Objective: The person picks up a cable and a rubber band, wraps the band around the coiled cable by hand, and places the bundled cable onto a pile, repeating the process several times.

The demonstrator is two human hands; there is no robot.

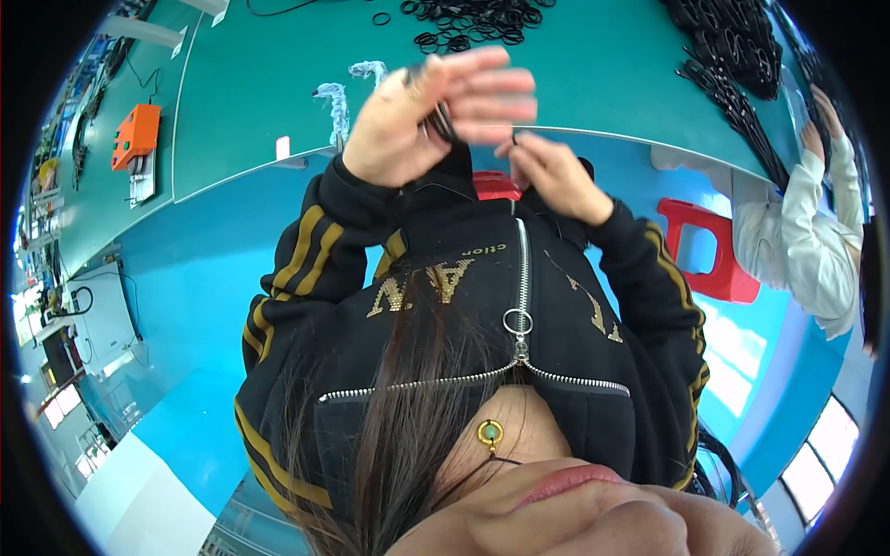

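My left hand [408, 125] is raised over the table's near edge, fingers stretched out and slightly blurred. A black loop [442, 122] lies against its palm, and something dark sits on the thumb. Just to its right, my right hand [561, 176] is closed in a pinch. A small black bit shows at its fingertips, too small to name. Beyond both hands, a pile of black rings [477, 20] lies on the green table [593, 74], with one loose black ring [381, 18] to its left.
Two hooked posts wrapped in pale blue fuzz [334, 107] stand by the table edge. An orange box [137, 136] sits at left. Black straps [732, 46] are heaped at right, near a co-worker's white sleeves [805, 199]. A red stool [709, 250] stands at right.
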